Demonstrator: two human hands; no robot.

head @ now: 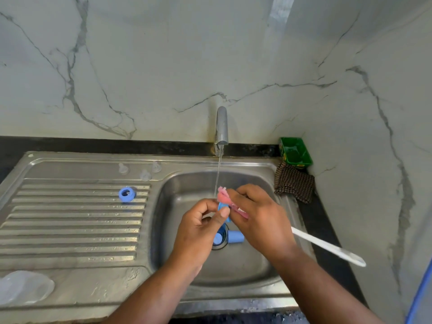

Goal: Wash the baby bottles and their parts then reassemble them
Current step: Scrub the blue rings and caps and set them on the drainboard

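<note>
Over the basin of the steel sink (261, 181), under a thin stream of water (218, 174) from the tap (221, 125), both hands met. The left hand (201, 220) pinched a small blue part (221, 207) between thumb and curled fingers (208, 203). The right hand (259, 218) had its fingers (236, 195) wrapped round a brush (327, 246) close to its pink head, which touched the blue part; the white handle stuck out toward the right edge of the desk (327, 230).

Two more blue pieces (236, 236) lay at the drain in the basin floor. On the ribbed drainboard (70, 230) a blue ring (127, 194) sat near its back right corner, and three clear nipples (145, 175) stood just behind it along the back edge. A clear piece (23, 286) lay at the front left corner. At the desk's back right corner were a green tub (295, 154) and, just in front of it, a checked cloth (294, 183).
</note>
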